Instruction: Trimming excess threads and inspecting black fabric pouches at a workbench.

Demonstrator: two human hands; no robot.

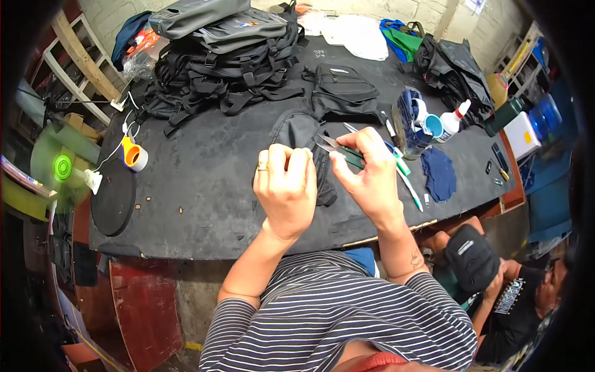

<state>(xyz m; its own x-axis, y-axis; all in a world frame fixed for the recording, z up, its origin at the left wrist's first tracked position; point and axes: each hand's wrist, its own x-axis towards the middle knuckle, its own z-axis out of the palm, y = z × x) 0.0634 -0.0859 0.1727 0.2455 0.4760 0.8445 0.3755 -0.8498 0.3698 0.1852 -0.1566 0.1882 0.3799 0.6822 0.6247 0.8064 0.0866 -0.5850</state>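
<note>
My right hand (374,180) is closed around a pair of thread snips (352,159) with dark green handles. Their metal blades point left, toward my other hand, and look parted. My left hand (286,192) is curled shut beside the blades, with a ring on one finger. Whatever its fingertips pinch is hidden. Behind and below both hands is a small black bag (294,128), partly covered by the left hand. A black backpack (342,90) lies just beyond it.
Black and grey backpacks (229,68) are piled at the far left. A clear container (407,133), a white glue bottle (452,121) and a navy cloth (439,173) stand or lie at right. A green clip fan (62,167) is at left. Someone at lower right holds a black bag (472,257).
</note>
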